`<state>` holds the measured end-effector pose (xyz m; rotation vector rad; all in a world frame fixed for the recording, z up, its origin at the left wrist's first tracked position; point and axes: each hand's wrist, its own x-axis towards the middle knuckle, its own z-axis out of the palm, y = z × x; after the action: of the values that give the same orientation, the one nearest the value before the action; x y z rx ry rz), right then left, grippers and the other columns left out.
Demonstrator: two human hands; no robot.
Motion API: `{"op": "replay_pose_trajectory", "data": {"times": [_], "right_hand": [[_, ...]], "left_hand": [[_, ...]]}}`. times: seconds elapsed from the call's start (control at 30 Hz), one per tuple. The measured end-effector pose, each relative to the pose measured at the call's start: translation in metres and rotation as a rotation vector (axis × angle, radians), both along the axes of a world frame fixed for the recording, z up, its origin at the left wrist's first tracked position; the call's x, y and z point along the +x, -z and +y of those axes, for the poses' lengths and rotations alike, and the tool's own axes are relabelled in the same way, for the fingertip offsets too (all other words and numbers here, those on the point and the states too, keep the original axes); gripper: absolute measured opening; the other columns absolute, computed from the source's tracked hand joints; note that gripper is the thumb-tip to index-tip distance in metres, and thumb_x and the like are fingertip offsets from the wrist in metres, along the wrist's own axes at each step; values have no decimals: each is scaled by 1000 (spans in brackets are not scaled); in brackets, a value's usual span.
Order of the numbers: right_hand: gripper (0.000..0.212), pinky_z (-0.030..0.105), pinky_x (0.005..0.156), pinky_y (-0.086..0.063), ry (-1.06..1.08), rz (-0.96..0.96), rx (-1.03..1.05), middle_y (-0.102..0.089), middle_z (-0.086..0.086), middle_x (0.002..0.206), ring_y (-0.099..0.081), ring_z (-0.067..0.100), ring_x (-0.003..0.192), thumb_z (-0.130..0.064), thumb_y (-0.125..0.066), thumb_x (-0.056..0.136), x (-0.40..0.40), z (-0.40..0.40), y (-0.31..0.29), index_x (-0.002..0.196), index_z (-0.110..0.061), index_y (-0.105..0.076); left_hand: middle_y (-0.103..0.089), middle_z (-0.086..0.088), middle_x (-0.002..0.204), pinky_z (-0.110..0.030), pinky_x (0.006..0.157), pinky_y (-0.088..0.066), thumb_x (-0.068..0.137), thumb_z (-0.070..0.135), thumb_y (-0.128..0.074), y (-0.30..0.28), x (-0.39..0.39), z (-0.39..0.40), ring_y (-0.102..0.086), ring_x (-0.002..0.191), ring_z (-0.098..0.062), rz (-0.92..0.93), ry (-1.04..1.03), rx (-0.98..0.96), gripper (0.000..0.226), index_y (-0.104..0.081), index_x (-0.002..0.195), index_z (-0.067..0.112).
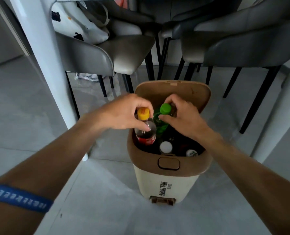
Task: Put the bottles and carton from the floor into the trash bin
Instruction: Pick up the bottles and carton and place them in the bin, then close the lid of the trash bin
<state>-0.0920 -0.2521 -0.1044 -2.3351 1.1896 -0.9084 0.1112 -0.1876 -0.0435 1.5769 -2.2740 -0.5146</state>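
A cream trash bin (166, 185) with a brown rim and raised brown lid (188, 92) stands on the floor in front of me. My left hand (122, 114) grips the neck of a cola bottle (146, 134) with a yellow cap, upright inside the bin's left side. My right hand (183, 116) holds a green bottle (162, 122) with a green cap by its neck, its body down in the bin. Lower in the bin a white bottle cap (166, 147) and a white-green cap (191, 152) show. No carton is visible.
A white table leg (47, 68) rises left of the bin. Grey padded chairs (107, 55) with black legs stand behind it, one carrying a white bag (73, 21). A second white leg (283, 114) stands at right. Grey tiled floor (107, 192) surrounds the bin.
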Motion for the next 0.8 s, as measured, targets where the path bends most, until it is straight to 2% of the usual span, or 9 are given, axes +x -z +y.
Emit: {"op": "replay_pose_trajectory", "data": {"times": [0.1,0.17,0.23,0.3,0.4,0.47,0.53,0.67,0.8], "right_hand": [[33,38,71,-50,25,66,-64,-63,-7,96,-57,12,77,-36,-74,81,-11,16,6,102,-25,-51],[33,40,73,-51,69,151,-50,-64,-4,97,-60,17,84,-39,-72,82,-18,21,13,102,-26,-48],[32,41,73,-51,121,249,-34,-65,-1,95,-61,22,87,-41,-70,82,-28,17,15,100,-27,-48],[30,42,73,-51,145,354,7,-65,3,95,-62,27,89,-41,-70,81,-41,13,15,97,-26,-49],[27,41,77,-51,112,498,56,-65,10,100,-61,30,95,-38,-70,84,-47,16,15,99,-21,-55],[27,40,85,-48,96,706,-36,-65,12,105,-59,32,102,-34,-69,86,-40,19,6,105,-17,-60],[19,42,93,-42,111,875,-106,-66,10,101,-59,31,104,-32,-69,85,-35,19,0,96,-18,-61],[25,43,91,-35,137,962,-83,-62,3,85,-56,27,102,-37,-71,81,-43,18,3,76,-24,-51],[20,43,92,-32,160,964,-155,-68,4,98,-45,28,110,-41,-69,81,-44,19,10,90,-23,-69]], "left_hand": [[-67,13,99,-26,79,-50,76,24,-82,36,-12,1,-62,92,-6,-194,19,60,29,-70,101,30],[-67,12,112,-27,88,-50,78,22,-80,59,-19,1,-62,104,-9,-216,20,170,38,-68,112,33],[-66,12,118,-27,92,-51,76,28,-82,59,-21,-1,-61,106,-6,-89,3,262,48,-65,120,31],[-68,9,114,-29,92,-54,80,28,-80,47,-23,-2,-64,103,-3,106,-23,340,42,-66,119,25],[-73,10,103,-31,91,-55,86,23,-74,43,-19,-5,-67,96,-3,94,-70,283,20,-74,107,22],[-74,11,98,-32,88,-57,87,19,-73,47,-17,-4,-69,92,-5,20,-85,284,15,-74,101,24],[-74,12,92,-29,84,-56,88,17,-72,52,-15,-3,-69,85,-1,-12,-84,303,12,-74,97,25],[-73,15,83,-27,77,-58,84,24,-76,51,-14,0,-69,78,0,-13,-75,263,12,-74,96,25],[-68,15,77,-29,72,-56,81,33,-78,58,-18,7,-65,74,0,-95,-135,82,12,-74,86,22]]}}
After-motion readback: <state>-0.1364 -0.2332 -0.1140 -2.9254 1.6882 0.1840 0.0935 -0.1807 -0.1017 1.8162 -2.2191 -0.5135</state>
